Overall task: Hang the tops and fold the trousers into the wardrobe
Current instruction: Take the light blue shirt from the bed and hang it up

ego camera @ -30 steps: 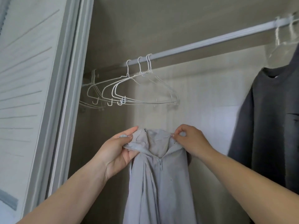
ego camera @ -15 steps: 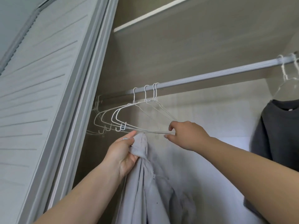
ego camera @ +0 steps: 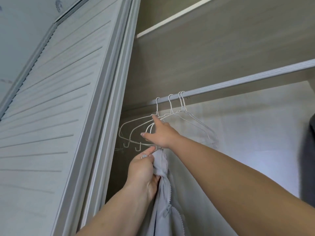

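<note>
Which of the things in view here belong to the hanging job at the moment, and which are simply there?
In the job:
- grey zip top, held in the left hand
- white wire hangers, which the right hand reaches among
- rail

Simply there:
- dark garment at the right edge
- slatted door
- upper shelf
</note>
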A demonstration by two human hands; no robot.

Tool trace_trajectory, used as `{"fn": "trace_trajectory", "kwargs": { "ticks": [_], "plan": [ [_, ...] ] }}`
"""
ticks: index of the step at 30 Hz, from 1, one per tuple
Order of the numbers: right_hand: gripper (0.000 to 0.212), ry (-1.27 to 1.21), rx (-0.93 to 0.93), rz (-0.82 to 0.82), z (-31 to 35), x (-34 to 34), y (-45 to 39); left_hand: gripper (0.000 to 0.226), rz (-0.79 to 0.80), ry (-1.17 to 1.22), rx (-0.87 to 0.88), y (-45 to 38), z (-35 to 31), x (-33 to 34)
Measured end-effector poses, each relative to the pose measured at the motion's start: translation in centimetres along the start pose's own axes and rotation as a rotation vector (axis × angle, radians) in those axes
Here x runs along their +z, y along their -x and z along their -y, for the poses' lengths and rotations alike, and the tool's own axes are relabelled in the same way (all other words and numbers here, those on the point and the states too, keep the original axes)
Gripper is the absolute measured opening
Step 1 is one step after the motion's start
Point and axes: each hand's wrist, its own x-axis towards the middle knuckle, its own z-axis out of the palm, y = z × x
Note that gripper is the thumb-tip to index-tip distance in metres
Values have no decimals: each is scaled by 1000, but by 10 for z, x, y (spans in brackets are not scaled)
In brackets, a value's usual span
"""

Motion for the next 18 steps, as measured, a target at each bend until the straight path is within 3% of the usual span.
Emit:
{"fn": "trace_trajectory", "kwargs": {
  "ticks": [9, 18],
  "plan": [
    [47, 101, -67, -219, -7, 3, 8, 39, -43, -52, 12, -2, 6, -1],
    [48, 66, 23, -329, -12, -20, 28, 36, -67, -25, -16, 17, 7, 17]
  ]
}}
